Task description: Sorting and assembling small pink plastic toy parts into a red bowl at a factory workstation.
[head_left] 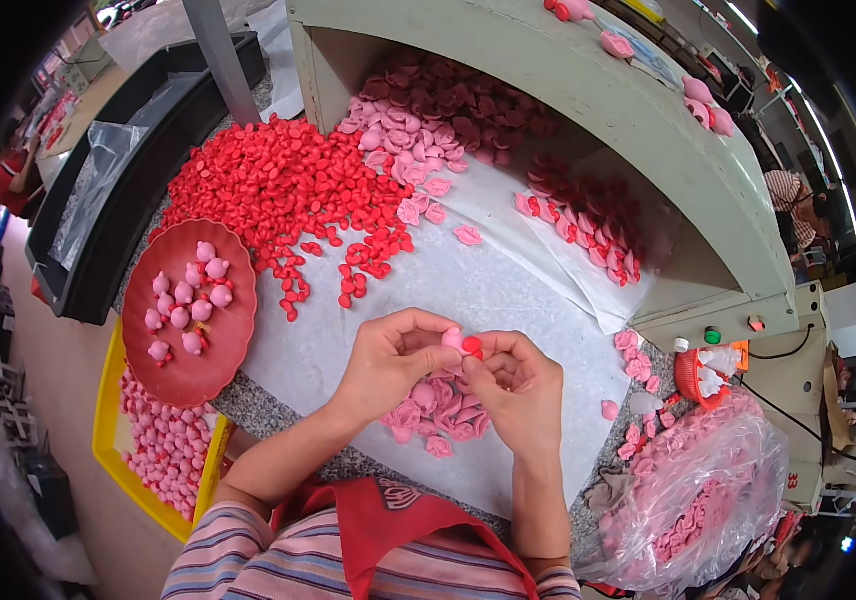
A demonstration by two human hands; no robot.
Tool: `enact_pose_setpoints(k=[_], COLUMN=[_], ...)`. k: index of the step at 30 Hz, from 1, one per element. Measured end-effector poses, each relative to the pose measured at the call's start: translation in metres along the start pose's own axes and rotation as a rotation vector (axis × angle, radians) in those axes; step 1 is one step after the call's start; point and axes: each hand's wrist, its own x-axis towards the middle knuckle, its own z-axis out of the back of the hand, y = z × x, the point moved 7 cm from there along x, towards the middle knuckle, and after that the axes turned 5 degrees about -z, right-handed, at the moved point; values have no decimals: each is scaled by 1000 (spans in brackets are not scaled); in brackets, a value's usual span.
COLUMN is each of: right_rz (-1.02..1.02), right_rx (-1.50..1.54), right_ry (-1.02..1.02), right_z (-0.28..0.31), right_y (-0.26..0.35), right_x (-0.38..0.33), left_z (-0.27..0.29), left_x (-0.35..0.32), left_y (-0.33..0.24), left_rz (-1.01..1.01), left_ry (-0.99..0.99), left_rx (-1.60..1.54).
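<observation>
Left hand [380, 368] pinches a rounded pink rubbery-looking piece [453, 339], right hand [523, 388] a small glossy red lobed piece [472, 345] — fingertips drawn tight, the 2 touching — above a heap of curled pink pieces [434, 408], probably placed close for easy reach.

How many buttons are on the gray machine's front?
3 in view, along the machine's lower right: a white button, a green button right of it, then a red button farthest right. Others may be hidden.

Red apron [359, 535], pale emblem [398, 496]; pink-and-navy striped shirt [283, 556], short sleeves [220, 535].
</observation>
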Motion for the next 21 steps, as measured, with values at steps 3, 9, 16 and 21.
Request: enact_pose_setpoints(k=[3,9,16,21], right_rz=[-50,108,386,526], right_rx=[-71,-492,-489,-525], right_ry=[-55,-5,-243,-335], right_z=[3,4,16,40], right_y=[-3,15,13,3], right_x=[0,6,15,45], left_z=[3,2,-8,-14], left_x=[1,13,28,76], left_y=[8,8,4,29], left_rz=[82,197,84,-109], left_ry=[-92,87,37,113], left_rx=[-57,34,116,197])
